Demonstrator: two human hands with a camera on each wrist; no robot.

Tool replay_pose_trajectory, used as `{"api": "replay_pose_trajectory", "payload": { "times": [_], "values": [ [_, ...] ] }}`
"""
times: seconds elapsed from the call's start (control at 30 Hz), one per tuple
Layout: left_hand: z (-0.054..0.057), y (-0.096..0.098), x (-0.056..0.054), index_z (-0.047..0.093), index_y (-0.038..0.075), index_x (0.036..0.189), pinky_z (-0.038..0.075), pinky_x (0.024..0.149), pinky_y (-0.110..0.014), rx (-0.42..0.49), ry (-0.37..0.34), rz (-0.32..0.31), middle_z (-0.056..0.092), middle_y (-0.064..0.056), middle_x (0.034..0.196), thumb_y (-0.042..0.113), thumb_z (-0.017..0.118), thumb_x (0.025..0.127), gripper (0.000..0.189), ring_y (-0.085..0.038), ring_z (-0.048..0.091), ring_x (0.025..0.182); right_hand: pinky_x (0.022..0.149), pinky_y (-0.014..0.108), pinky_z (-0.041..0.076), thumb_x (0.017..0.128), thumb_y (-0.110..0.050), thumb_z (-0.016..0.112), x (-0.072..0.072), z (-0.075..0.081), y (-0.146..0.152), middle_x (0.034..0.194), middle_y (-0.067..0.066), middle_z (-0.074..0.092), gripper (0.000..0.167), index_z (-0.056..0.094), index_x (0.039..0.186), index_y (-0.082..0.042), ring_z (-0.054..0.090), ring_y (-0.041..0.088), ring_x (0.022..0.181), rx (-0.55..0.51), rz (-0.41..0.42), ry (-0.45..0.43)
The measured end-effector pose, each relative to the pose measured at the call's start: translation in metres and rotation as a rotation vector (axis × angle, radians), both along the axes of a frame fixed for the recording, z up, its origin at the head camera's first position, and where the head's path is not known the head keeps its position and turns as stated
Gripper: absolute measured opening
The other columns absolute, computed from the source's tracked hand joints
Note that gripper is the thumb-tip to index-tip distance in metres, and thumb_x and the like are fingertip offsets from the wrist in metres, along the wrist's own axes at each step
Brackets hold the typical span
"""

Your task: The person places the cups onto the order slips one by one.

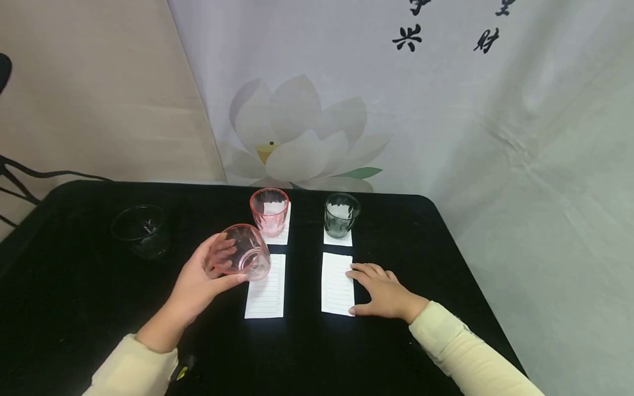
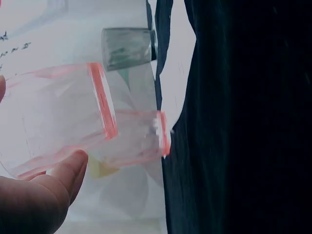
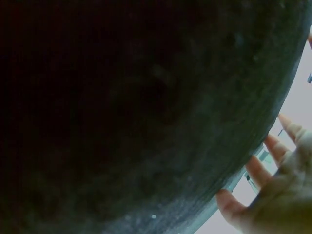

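Holding tilted cup (image 1: pixel 247 250) in your left hand (image 1: pixel 197 278): see-through, pale pink, redder edges. Your right hand (image 1: pixel 382 291) spreads wide, paper (image 1: pixel 337 286) at its fingertips.

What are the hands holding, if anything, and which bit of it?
The left hand holds a tilted pink glass around its side. The right hand holds nothing.

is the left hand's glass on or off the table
Off: the left hand holds the pink glass, base clear above the black table in its wrist view.
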State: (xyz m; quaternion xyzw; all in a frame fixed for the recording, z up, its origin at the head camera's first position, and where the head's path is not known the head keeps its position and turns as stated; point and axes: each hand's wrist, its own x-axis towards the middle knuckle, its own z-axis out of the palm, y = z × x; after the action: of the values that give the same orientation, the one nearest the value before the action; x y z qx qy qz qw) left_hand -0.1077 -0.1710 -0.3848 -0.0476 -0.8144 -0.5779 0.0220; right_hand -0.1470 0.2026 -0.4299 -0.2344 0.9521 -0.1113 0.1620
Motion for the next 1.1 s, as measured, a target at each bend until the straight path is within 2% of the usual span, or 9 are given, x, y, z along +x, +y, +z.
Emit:
{"api": "replay_pose_trajectory", "payload": {
  "times": [0.1, 0.27, 0.4, 0.63, 0.87, 1.1],
  "values": [
    [-0.001, 0.007, -0.002, 0.029, 0.004, 0.147, 0.039, 0.101, -0.028, 0.02, -0.007, -0.006, 0.047, -0.019, 0.142, 0.011, 0.079, 0.079, 0.084, -0.033, 0.047, 0.13, 0.105, 0.056, 0.03, 0.079, -0.054, 0.071, 0.0, 0.001, 0.0, 0.154, 0.004, 0.032, 0.077, 0.044, 0.144, -0.021, 0.028, 0.03, 0.139, 0.005, -0.003, -0.003],
    [-0.002, 0.021, -0.004, 0.029, 0.004, 0.147, 0.038, 0.105, -0.041, 0.054, -0.026, -0.021, 0.045, -0.018, 0.143, 0.01, 0.079, 0.08, 0.084, -0.034, 0.045, 0.131, 0.105, 0.056, 0.031, 0.079, -0.055, 0.07, -0.001, 0.001, 0.0, 0.155, 0.004, 0.032, 0.077, 0.044, 0.144, -0.021, 0.027, 0.03, 0.139, 0.009, -0.004, -0.011],
    [-0.002, 0.033, -0.006, 0.03, 0.004, 0.146, 0.037, 0.106, -0.046, 0.076, -0.025, -0.03, 0.046, -0.018, 0.143, 0.01, 0.079, 0.08, 0.083, -0.035, 0.045, 0.131, 0.105, 0.056, 0.031, 0.079, -0.055, 0.07, -0.001, 0.001, 0.0, 0.155, 0.004, 0.031, 0.077, 0.044, 0.144, -0.021, 0.027, 0.03, 0.139, 0.01, -0.003, -0.014],
    [-0.003, 0.051, -0.007, 0.029, 0.006, 0.146, 0.035, 0.108, -0.043, 0.115, -0.035, -0.022, 0.042, -0.016, 0.145, 0.014, 0.081, 0.078, 0.086, -0.034, 0.038, 0.138, 0.106, 0.056, 0.03, 0.08, -0.055, 0.07, -0.001, 0.001, 0.0, 0.155, 0.004, 0.031, 0.077, 0.044, 0.143, -0.021, 0.027, 0.03, 0.139, 0.005, -0.002, -0.016],
    [-0.001, 0.065, -0.01, 0.029, 0.007, 0.147, 0.039, 0.105, -0.046, 0.128, -0.046, -0.033, 0.042, -0.017, 0.142, 0.014, 0.081, 0.078, 0.086, -0.036, 0.04, 0.136, 0.106, 0.057, 0.03, 0.079, -0.054, 0.071, -0.002, 0.0, 0.001, 0.154, 0.004, 0.032, 0.076, 0.044, 0.143, -0.021, 0.028, 0.03, 0.139, 0.004, -0.004, -0.009],
    [-0.003, 0.081, -0.012, 0.032, 0.006, 0.146, 0.038, 0.106, -0.046, 0.174, -0.039, -0.059, 0.043, -0.018, 0.143, 0.014, 0.081, 0.078, 0.084, -0.036, 0.039, 0.136, 0.105, 0.057, 0.03, 0.079, -0.054, 0.071, -0.002, 0.001, 0.001, 0.154, 0.005, 0.032, 0.077, 0.044, 0.143, -0.021, 0.028, 0.03, 0.138, 0.0, -0.003, -0.011]
  ]
}}
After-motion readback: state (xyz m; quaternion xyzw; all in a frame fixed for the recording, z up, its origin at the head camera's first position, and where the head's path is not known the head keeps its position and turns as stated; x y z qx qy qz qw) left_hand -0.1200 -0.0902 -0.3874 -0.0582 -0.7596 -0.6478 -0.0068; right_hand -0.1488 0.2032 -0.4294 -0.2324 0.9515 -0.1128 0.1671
